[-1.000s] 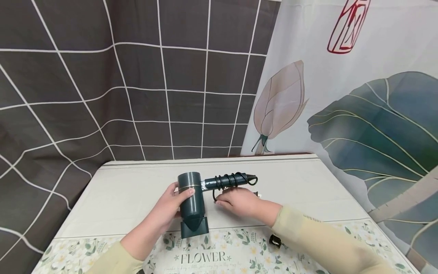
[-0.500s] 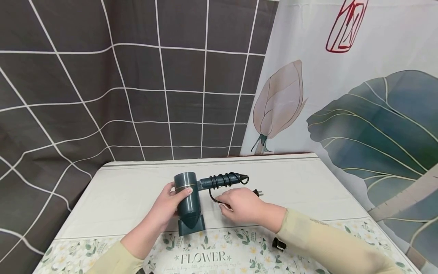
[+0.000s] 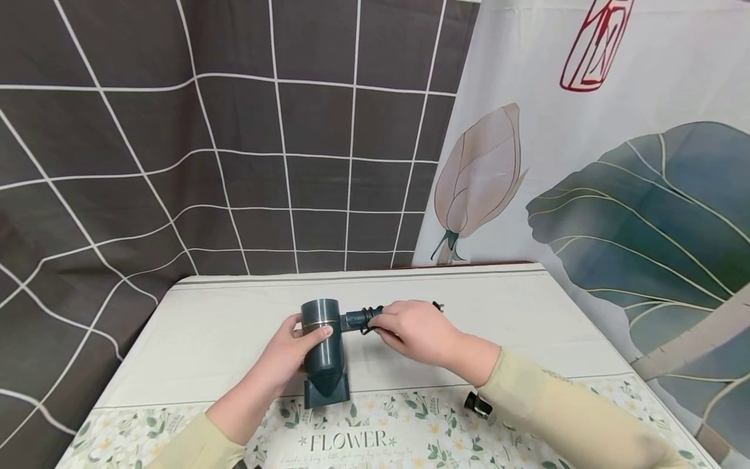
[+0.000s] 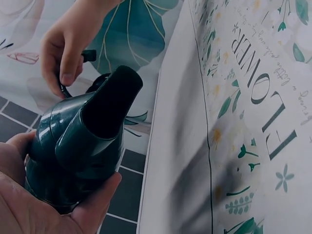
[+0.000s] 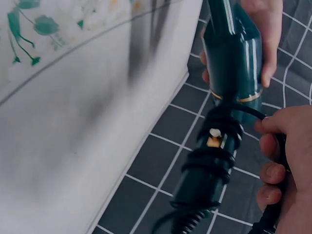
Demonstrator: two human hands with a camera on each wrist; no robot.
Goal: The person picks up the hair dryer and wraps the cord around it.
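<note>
A dark green hair dryer [image 3: 324,357] is held above the table, its barrel gripped by my left hand [image 3: 293,345]. Its flat nozzle [image 4: 78,139] points toward the near side. The handle [image 5: 195,187] extends right, with black cord [image 5: 208,158] wound round it in several turns. My right hand [image 3: 417,331] pinches the cord's free end with curled fingers, in front of the handle in the head view and hiding much of it. Beyond that hand pokes the two-pin plug [image 3: 438,306]. In the right wrist view the cord stretches from the handle to the thumb.
A white table cover [image 3: 234,326] with a floral border lies beneath the hands. Dark gridded cloth [image 3: 316,176] hangs behind and left, and a lotus-print curtain [image 3: 633,215] stands right. A small black object [image 3: 477,405] shows by the right sleeve.
My right hand has risen from below the handle to in front of it, carrying the cord and plug up. The left hand and dryer have stayed nearly in place.
</note>
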